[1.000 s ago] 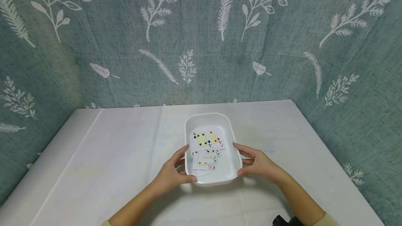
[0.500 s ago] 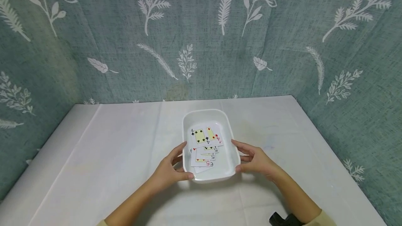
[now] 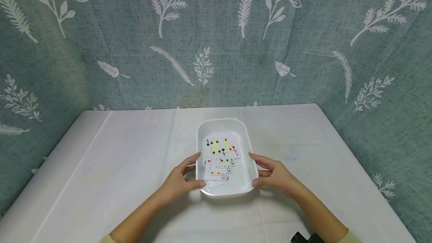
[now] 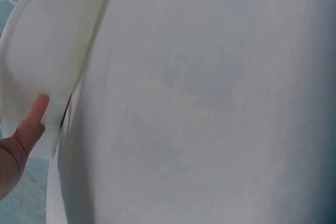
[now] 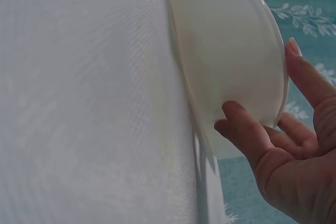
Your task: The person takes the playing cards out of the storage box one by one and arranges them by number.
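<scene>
A white rectangular plastic tray [image 3: 245,177] with rounded corners stands in the middle of the white-covered table. Playing cards [image 3: 216,171] lie face up and overlapping inside it, fours, fives and a six among them. My left hand [image 3: 179,179] holds the tray's left side, its thumb at the near corner. Opposite, my right hand [image 3: 278,177] grips the right side, fingertips at the rim and thumb low on the near corner. In the left wrist view, a finger touches the tray's outer wall [image 4: 52,35]. The right wrist view shows fingers spread around the wall [image 5: 226,45].
White cloth [image 3: 128,160] covers the table, lightly creased. Behind and on both sides hangs a green-blue curtain [image 3: 131,70] printed with white leaves. A black object [image 3: 305,238] sits at the right forearm near the bottom edge.
The left thumb has drawn back slightly to the left along the tray's near corner. The tray and cards keep nearly the same place; the whole view has shifted a little.
</scene>
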Demonstrator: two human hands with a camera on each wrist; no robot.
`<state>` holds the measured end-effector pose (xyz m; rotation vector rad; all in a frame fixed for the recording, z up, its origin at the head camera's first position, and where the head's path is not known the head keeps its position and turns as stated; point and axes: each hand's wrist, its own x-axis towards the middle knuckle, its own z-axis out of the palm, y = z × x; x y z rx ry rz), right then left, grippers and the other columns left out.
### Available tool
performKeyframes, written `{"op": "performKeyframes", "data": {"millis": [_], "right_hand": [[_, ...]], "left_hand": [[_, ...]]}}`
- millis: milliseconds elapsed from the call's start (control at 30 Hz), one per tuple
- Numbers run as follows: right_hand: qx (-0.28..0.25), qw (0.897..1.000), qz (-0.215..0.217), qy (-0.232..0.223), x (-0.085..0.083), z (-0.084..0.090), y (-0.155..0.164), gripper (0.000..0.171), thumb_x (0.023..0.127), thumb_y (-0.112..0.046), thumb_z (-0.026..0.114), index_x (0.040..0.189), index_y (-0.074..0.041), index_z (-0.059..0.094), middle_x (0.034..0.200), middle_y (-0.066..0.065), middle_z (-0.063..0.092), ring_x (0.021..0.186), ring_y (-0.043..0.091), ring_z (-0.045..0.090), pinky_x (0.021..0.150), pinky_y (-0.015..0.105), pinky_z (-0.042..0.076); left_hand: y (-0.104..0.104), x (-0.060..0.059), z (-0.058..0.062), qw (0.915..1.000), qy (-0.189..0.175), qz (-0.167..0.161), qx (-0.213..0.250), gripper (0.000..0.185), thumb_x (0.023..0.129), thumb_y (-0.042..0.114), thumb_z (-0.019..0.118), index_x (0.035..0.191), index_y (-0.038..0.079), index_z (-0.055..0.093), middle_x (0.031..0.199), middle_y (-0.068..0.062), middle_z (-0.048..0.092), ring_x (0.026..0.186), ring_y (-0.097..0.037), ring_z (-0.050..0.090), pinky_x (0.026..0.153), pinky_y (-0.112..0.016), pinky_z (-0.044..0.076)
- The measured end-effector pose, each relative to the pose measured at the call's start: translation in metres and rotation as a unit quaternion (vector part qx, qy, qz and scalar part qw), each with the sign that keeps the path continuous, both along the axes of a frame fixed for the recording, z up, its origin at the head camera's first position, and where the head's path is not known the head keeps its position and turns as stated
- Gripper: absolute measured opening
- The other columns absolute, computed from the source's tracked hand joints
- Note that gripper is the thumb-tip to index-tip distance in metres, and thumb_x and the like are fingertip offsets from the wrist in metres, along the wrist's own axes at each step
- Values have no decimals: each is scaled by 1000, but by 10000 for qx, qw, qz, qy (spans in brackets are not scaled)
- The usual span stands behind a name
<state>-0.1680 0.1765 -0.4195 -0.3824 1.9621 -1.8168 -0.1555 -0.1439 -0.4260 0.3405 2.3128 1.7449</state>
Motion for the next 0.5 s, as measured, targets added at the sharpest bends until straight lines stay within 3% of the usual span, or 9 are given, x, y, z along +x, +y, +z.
{"op": "performKeyframes", "data": {"millis": [233,500], "right_hand": [[10,9999,-109,-66,2,2,-1,88,74,-5,79,147,-3,30,149,24,30,122,39,50,87,36,52],[156,9997,-162,-72,2,3,-3,88,74,-5,80,147,-4,32,148,23,33,123,38,50,88,38,51]], "left_hand": [[1,-4,5,9995,64,198,-223,82,71,14,83,142,11,42,141,-12,44,124,-34,47,84,-31,51],[-6,-15,14,9963,563,463,-449,70,74,16,81,136,8,50,127,-11,51,114,-30,54,86,-34,53]]}}
